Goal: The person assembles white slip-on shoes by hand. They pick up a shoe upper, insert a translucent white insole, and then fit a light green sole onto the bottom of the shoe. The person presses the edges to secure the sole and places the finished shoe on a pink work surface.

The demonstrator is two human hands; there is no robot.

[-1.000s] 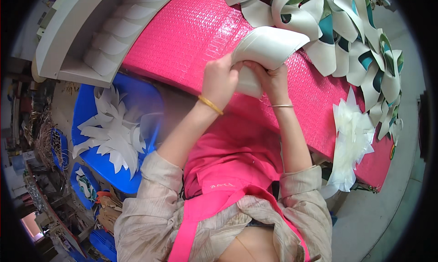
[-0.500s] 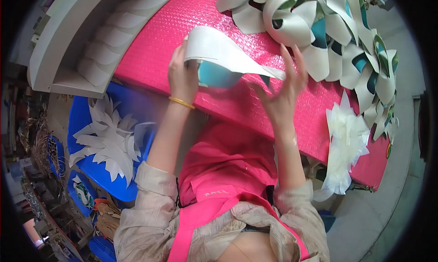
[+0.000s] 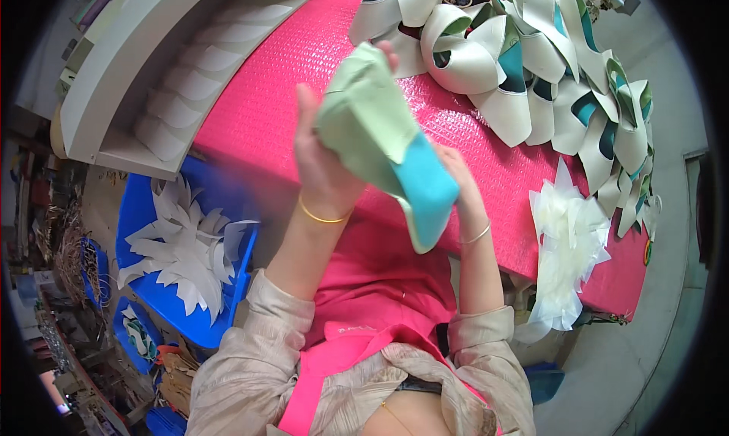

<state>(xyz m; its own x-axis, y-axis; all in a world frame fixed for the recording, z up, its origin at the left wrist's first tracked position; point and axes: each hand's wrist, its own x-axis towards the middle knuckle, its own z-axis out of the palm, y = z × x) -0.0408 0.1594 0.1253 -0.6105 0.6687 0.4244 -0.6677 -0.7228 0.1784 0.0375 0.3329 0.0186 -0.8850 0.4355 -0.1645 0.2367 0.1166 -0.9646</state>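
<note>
A shoe upper (image 3: 372, 117) is up in front of me over the near edge of the pink table, its pale green and teal lining facing me. My left hand (image 3: 326, 151) grips it from the left, with the thumb apart on the near side and fingertips showing past its far end. At its right side, by the teal part, is my right hand (image 3: 459, 174); the fingers are mostly hidden behind the upper, and they appear closed on its edge. A heap of white shoe uppers (image 3: 524, 64) with green and teal linings lies at the far right.
Pink bubble-textured sheeting (image 3: 281, 79) covers the table. A grey curved shelf (image 3: 114, 79) holding white cut pieces (image 3: 186, 83) stands at the left. Below it, a blue bin (image 3: 190, 326) contains white pointed pieces (image 3: 186, 246). Translucent white pieces (image 3: 569, 235) hang over the table's right edge.
The upper has turned from its white outside to its green and teal lining and come nearer. My right hand, spread and apart before, has moved down to the upper's right side.
</note>
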